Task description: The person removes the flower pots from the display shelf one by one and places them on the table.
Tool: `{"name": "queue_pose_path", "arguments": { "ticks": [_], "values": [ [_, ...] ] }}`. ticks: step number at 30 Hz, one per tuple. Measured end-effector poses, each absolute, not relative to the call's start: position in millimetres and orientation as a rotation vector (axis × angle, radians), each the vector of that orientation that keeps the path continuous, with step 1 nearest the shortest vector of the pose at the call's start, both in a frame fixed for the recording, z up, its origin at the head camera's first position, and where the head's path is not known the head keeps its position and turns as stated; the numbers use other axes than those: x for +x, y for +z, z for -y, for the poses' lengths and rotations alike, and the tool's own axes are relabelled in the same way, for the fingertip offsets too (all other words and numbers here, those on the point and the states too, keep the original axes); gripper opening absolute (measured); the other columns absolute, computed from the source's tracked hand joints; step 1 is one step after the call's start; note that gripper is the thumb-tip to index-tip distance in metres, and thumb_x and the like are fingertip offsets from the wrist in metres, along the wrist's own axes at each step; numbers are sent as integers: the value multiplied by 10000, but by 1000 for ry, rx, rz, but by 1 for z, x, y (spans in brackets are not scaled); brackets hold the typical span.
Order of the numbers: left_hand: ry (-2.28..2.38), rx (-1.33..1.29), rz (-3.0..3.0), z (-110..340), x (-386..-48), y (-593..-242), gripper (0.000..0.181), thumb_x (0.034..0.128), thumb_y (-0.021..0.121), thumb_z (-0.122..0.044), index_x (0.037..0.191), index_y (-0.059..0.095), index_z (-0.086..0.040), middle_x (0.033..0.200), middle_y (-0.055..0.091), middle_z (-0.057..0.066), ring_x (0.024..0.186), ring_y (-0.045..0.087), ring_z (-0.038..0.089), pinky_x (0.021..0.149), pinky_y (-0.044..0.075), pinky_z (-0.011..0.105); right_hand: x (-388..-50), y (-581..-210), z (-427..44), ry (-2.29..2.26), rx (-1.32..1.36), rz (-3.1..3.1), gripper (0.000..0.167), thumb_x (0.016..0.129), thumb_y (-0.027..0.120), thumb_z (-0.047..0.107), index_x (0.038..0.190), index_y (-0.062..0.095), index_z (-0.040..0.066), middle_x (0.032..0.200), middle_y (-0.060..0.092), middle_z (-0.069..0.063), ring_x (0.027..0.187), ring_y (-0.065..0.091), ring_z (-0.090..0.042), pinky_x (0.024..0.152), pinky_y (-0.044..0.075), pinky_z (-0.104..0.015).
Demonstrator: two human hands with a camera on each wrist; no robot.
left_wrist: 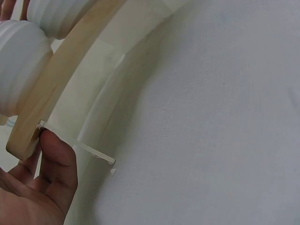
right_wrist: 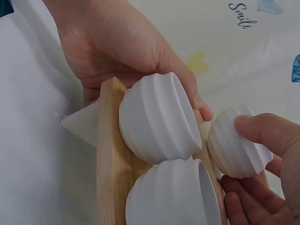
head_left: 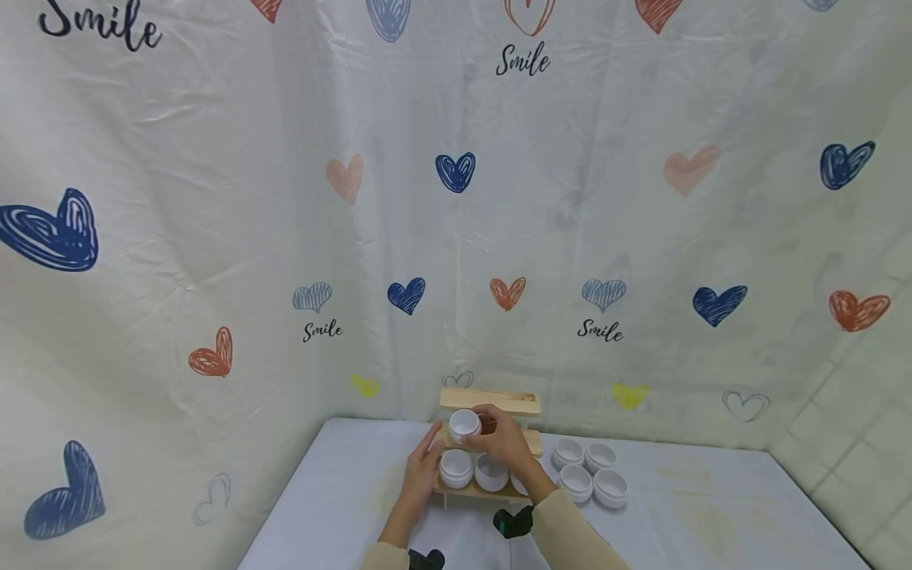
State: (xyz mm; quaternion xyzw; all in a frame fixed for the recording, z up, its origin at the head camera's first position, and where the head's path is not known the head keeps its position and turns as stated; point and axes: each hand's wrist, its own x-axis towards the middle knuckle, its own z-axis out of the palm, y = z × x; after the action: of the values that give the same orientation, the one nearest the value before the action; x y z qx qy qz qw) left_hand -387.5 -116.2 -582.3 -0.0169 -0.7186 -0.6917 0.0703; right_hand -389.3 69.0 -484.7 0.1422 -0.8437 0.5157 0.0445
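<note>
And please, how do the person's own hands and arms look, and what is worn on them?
The left hand and right hand are ungloved. The left sleeve and right sleeve are plain beige. A small dark item shows near each sleeve's end; its exact nature is unclear.

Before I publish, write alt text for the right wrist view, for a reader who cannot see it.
A right hand pinches a ribbed white cup at a wooden stand, which the left hand grips at one end. Two matching cups sit on its front board.
</note>
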Motion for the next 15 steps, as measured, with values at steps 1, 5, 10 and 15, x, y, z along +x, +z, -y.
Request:
{"name": "queue_pose_path", "arguments": {
  "ticks": [1, 5, 10, 15],
  "values": [
    [-2081, -52, 2159, 116, -387, -582, 591, 1027, 535, -523, 1551, 460, -262, 1642, 396, 92, 1544, 286, 411, 1231, 257, 659, -389, -485, -69, 1574, 425, 2579, 564, 802, 882, 183, 1298, 640, 72, 1202, 702, -162, 1044, 702, -275, 884, 625, -445],
    [-2070, -21, 2168, 113, -385, -579, 551, 1068, 502, -432, 1569, 429, -216, 1649, 377, 114, 1545, 273, 426, 1231, 250, 663, -389, -486, -69, 1596, 392, 2560, 569, 794, 889, 179, 1292, 639, 67, 1219, 690, -169, 1049, 706, -289, 872, 630, -436],
    [-2068, -26, 2182, 114, -387, -580, 582, 1049, 509, -496, 1569, 430, -246, 1652, 377, 95, 1549, 276, 409, 1233, 254, 655, -385, -483, -69, 1661, 367, 2519, 582, 795, 887, 178, 1302, 627, 62, 1237, 668, -188, 1059, 712, -312, 844, 642, -411],
    [-2086, -37, 2169, 117, -387, -580, 614, 1010, 537, -568, 1550, 459, -287, 1651, 380, 83, 1553, 277, 393, 1243, 244, 643, -382, -480, -70, 1699, 344, 2493, 585, 801, 881, 189, 1308, 613, 75, 1250, 650, -197, 1075, 708, -339, 829, 647, -396]
  ]
}}
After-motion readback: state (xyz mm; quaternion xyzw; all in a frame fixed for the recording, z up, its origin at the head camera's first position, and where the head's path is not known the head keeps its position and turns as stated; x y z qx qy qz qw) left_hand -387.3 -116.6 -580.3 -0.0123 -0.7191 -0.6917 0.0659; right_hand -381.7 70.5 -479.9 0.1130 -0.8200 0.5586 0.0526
